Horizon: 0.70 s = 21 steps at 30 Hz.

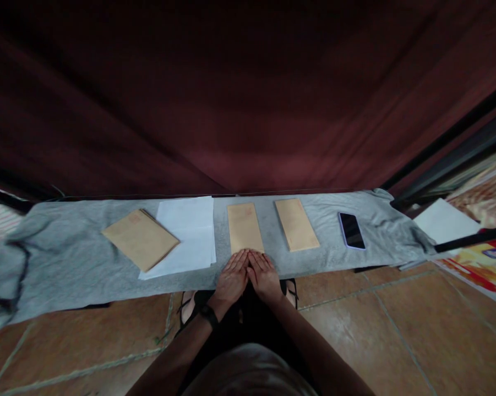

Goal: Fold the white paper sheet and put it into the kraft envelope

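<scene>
A brown paper envelope [245,226] lies lengthwise in front of me on the grey cloth. Both hands rest flat on its near end, side by side, with the fingertips meeting. My left hand [232,276] has its fingers stretched out, and a dark watch sits on that wrist. My right hand [265,276] lies likewise with straight fingers. Nothing is gripped in either one, though the envelope's near edge is hidden beneath them. Just right of it is another brown envelope or small stack [297,224], slightly turned.
To the left, a pile of brown envelopes [140,240] overlaps white paper sheets [192,234]. A phone [352,230] lies on the right part of the grey cloth [78,280]. A dark red curtain [248,121] hangs behind, and a white sheet [446,221] sits at far right.
</scene>
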Tool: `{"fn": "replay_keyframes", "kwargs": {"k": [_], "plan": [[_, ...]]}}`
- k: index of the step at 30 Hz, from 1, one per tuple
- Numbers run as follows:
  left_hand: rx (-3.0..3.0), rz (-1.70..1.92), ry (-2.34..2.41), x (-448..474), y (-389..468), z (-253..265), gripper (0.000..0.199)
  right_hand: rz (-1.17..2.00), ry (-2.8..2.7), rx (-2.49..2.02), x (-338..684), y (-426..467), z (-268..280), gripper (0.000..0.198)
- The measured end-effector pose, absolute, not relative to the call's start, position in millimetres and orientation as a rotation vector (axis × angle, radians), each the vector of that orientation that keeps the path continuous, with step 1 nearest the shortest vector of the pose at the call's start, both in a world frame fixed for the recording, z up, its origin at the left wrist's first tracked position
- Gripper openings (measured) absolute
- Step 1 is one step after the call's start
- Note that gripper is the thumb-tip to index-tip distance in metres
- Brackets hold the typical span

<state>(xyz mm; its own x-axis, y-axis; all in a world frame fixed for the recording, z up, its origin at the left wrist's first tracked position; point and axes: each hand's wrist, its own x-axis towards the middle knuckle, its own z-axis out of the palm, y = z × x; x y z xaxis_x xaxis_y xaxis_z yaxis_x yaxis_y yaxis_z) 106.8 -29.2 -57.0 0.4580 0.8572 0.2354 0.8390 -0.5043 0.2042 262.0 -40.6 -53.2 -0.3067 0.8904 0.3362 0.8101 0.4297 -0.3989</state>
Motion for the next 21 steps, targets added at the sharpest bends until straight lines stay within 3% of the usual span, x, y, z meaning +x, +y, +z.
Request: {"fn": "replay_keyframes", "kwargs": {"k": [21], "plan": [[2.541, 0.546, 1.639, 87.4, -41.9, -47.6, 0.05, 0.149, -2.21, -1.484, 263.4, -40.5, -51.4, 0.045]]}}
